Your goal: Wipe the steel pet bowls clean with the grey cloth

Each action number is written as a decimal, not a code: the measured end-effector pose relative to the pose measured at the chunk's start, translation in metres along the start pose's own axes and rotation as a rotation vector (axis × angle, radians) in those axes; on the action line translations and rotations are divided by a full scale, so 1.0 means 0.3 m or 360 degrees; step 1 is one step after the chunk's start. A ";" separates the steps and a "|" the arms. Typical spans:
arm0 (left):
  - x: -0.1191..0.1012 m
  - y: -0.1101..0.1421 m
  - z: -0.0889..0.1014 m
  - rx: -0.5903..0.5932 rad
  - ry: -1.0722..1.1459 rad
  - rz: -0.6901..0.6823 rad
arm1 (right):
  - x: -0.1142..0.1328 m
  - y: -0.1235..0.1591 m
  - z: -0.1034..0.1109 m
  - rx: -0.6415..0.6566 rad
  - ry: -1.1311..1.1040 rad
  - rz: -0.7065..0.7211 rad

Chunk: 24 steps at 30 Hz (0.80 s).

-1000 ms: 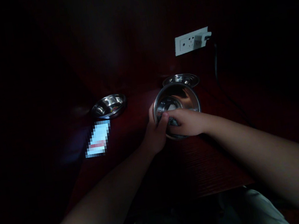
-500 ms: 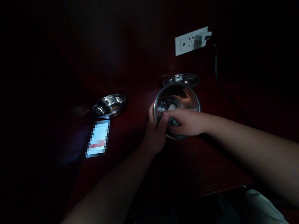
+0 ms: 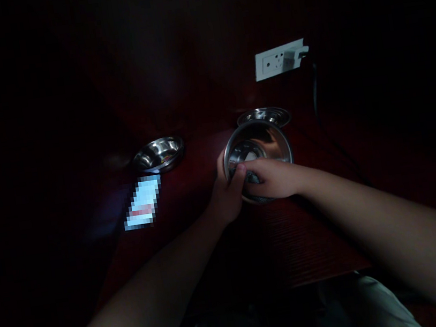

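A deep stainless steel bowl is tilted so that its mouth faces me. My left hand is closed on its left rim, thumb over the edge and fingers behind the wall. My right hand reaches over the near rim with its fingers bent together inside. Beneath that hand shows a dark grey, speckled, mesh-like piece; its kind is too dim to tell, and the right fingertips are mostly hidden. The two hands meet near the left thumb.
A shallow steel dish with a small orange bit inside stands left, by a lit, blurred phone screen. Behind the bowl lies a steel lid or plate. A wall socket holds a plug; its cable trails down right. The dark-red table is dim.
Both hands and the bowl stay almost exactly in place. The scene looks slightly darker now.
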State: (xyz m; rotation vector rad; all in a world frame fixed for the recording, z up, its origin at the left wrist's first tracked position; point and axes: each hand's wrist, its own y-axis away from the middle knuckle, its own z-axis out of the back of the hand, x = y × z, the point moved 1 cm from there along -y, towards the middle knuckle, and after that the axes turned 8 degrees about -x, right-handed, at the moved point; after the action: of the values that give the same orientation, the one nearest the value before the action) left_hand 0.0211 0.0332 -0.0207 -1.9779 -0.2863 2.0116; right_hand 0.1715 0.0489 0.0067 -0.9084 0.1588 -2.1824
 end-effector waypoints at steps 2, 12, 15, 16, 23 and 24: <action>0.003 -0.001 0.000 -0.0011 -0.0006 -0.0012 | 0.003 0.000 0.001 -0.0006 0.0005 -0.0009; 0.003 -0.002 -0.002 -0.0025 -0.0014 -0.0050 | 0.007 0.001 0.002 -0.0007 0.0006 -0.0029; 0.002 -0.002 -0.001 -0.0026 -0.0016 -0.0049 | 0.005 0.001 0.002 0.0002 0.0007 -0.0039; 0.001 -0.002 -0.001 -0.0022 -0.0010 -0.0048 | 0.005 0.000 0.002 0.0000 0.0005 -0.0037; 0.003 -0.001 -0.001 -0.0033 -0.0023 -0.0052 | 0.006 0.000 0.000 0.0007 0.0010 -0.0030; 0.004 -0.001 -0.001 -0.0036 -0.0024 -0.0059 | 0.007 0.000 0.000 0.0000 0.0011 -0.0028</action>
State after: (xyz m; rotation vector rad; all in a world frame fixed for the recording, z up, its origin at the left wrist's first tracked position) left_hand 0.0214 0.0340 -0.0217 -1.9574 -0.3480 2.0097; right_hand 0.1706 0.0475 0.0079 -0.9055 0.1551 -2.2020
